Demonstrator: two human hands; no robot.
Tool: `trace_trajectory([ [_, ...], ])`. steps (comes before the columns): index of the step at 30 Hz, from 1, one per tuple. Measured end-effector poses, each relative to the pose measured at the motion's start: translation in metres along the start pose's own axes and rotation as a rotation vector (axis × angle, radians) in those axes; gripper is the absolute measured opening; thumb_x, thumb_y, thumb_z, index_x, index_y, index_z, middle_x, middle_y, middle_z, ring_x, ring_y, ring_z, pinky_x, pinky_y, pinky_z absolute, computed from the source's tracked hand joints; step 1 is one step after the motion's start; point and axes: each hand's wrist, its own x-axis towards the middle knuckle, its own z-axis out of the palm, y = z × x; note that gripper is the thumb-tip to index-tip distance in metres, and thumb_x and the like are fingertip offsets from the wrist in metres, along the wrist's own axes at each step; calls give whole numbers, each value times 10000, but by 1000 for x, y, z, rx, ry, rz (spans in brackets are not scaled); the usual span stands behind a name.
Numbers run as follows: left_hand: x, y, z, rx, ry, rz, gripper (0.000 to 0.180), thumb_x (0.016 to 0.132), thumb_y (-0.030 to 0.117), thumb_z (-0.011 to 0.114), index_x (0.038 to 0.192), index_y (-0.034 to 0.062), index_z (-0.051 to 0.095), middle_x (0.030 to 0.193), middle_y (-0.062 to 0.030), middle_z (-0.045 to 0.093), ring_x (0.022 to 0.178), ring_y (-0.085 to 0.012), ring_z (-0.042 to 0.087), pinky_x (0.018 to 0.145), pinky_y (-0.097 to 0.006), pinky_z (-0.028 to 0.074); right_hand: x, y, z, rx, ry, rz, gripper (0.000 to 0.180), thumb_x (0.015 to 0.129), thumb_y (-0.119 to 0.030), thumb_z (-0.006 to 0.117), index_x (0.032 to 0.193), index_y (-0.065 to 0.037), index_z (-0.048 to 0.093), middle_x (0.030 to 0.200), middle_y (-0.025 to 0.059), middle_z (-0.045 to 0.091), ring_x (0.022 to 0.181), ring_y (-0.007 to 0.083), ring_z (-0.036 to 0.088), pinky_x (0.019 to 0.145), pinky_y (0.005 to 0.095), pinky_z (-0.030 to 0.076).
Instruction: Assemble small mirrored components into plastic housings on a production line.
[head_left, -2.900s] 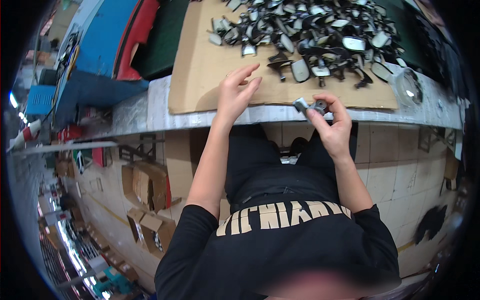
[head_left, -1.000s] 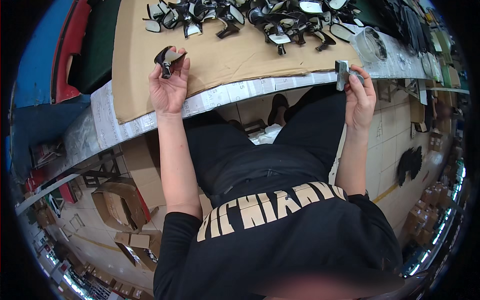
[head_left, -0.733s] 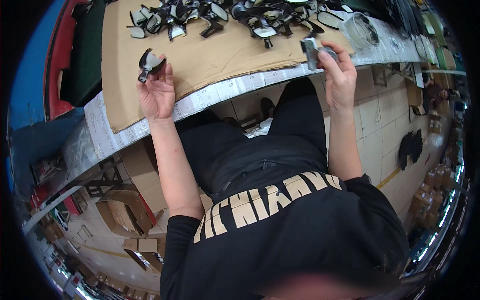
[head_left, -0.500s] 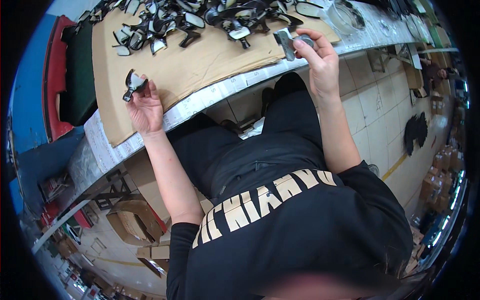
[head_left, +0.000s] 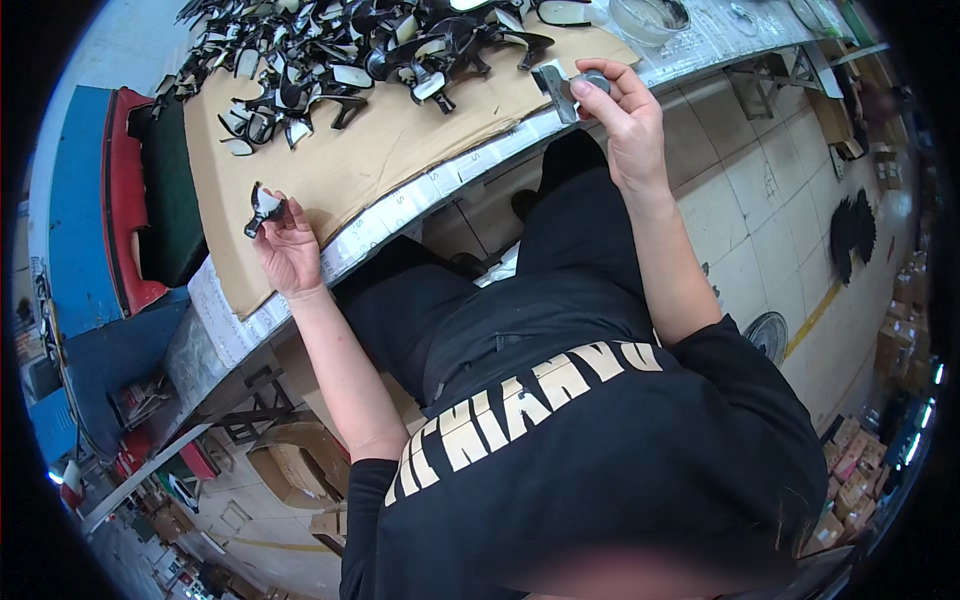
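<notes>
My left hand [head_left: 290, 254] pinches a small glossy black shoe heel with a pale seat [head_left: 264, 206] in its fingertips, above the near left part of the cardboard sheet. On the right, my right hand [head_left: 632, 125] is raised at the table's front edge. It grips a flat grey metal tool [head_left: 562, 95] with a rounded dark grey part [head_left: 592, 82] by the fingers; its exact kind cannot be made out. Across the far side lies a heap of similar black shoe heels [head_left: 352, 77], turned every way, well apart from both hands.
Tan cardboard [head_left: 400, 140] covers the tabletop under the heap. A round clear tub [head_left: 650, 22] stands at the far right. On the left is a red-edged bin with a dark green inside [head_left: 125, 200]. Below the table sits an open carton [head_left: 298, 465]; a round fan-like object [head_left: 767, 335] is on the floor.
The whole view has shifted, so the table and heap sit further left. Both hands keep their holds; the heel in my left hand has tilted slightly and appears lower.
</notes>
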Motion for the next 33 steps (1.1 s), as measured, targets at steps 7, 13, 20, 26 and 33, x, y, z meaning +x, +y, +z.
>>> trace_trajectory([
  [7, 3, 0, 1, 12, 5, -11, 497, 965, 216, 666, 1387, -7, 526, 1353, -185, 619, 1268, -299, 587, 1121, -472, 463, 16, 8, 4, 10, -13, -12, 291, 903, -48, 723, 1173, 13, 634, 992, 48, 694, 879, 93, 646, 791, 236, 504],
  [13, 3, -32, -30, -367, 6, 39, 342, 1036, 318, 533, 1201, 50, 667, 1148, -129, 703, 1076, -289, 653, 1038, -432, 479, 36, 33, 4, -108, -78, 81, 319, 998, -99, 582, 1301, -2, 604, 1159, 104, 693, 1016, 174, 653, 944, 310, 495],
  [20, 10, -31, 14, -18, 66, 87, 369, 1052, 379, 523, 1372, 197, 553, 1254, -121, 675, 1109, -310, 682, 956, -474, 551, 105, 77, -35, -138, -192, 173, 349, 972, -188, 688, 1279, -33, 627, 926, 7, 617, 754, 86, 504, 701, 238, 411],
  [26, -3, -22, 22, -48, 115, 130, 351, 1054, 295, 527, 1376, 157, 508, 1214, -118, 669, 1074, -320, 693, 918, -511, 559, 155, 91, -5, -278, -311, 348, 261, 909, -113, 720, 1141, -14, 652, 876, 96, 626, 735, 182, 552, 710, 325, 467],
  [33, 8, -28, 30, -31, 74, 62, 339, 1057, 282, 522, 1370, 152, 508, 1190, -124, 673, 1035, -298, 702, 907, -489, 564, 123, 94, 14, 679, -996, -104, 209, 789, 40, 769, 978, 57, 681, 896, 204, 678, 790, 303, 637, 711, 415, 541],
])
